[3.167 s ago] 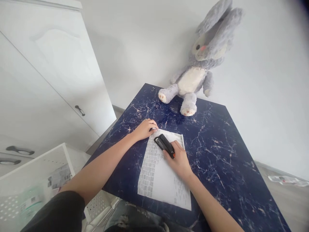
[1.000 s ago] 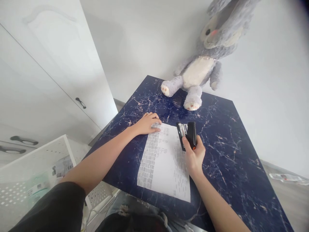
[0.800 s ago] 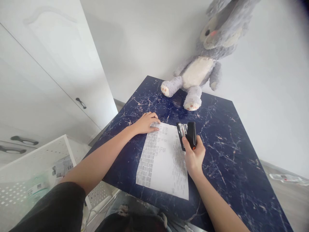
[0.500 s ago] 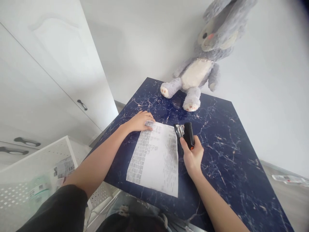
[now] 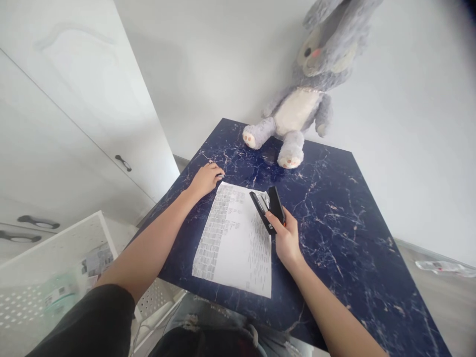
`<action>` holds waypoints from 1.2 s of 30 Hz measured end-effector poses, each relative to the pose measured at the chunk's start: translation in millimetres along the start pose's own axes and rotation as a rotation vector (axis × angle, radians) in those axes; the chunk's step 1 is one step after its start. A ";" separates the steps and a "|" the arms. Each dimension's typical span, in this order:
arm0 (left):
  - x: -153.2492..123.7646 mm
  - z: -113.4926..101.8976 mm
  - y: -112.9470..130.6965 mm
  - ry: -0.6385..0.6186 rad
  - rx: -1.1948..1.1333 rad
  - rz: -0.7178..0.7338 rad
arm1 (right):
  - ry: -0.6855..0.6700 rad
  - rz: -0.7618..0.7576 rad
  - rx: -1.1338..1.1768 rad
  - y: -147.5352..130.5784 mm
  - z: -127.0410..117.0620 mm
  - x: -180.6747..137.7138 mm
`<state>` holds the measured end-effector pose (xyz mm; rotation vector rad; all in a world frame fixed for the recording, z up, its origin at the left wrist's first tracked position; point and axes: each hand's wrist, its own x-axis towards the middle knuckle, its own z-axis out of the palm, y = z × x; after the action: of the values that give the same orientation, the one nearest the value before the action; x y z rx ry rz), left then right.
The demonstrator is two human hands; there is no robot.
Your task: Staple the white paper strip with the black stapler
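A printed sheet of paper [image 5: 234, 238] lies flat on the dark blue marbled table [image 5: 334, 233]. My right hand [image 5: 284, 240] grips a black stapler [image 5: 268, 206], held open with its staple channel showing, over the sheet's top right corner. My left hand [image 5: 206, 179] rests on the table at the sheet's top left corner, fingers curled, touching the paper's edge.
A grey plush rabbit [image 5: 301, 99] sits at the table's far edge against the white wall. White cabinet doors with dark handles [image 5: 123, 163] stand to the left. A white perforated bin [image 5: 55, 277] with packages sits at lower left. A plastic wrapper [image 5: 442, 267] lies on the floor at right.
The sheet has slid left and toward the left edge under my left hand. My right hand moved the opened stapler from the table beside the sheet onto its top right corner.
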<state>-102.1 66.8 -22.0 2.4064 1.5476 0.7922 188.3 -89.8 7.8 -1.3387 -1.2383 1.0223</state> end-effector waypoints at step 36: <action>-10.6 -9.5 73.9 -0.155 -0.850 0.119 | -0.098 -0.135 -0.190 2.5 -10.1 9.2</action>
<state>-51.7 23.2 13.1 1.8582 0.7679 0.9941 199.7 -81.9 7.1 -1.3404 -1.5105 0.9014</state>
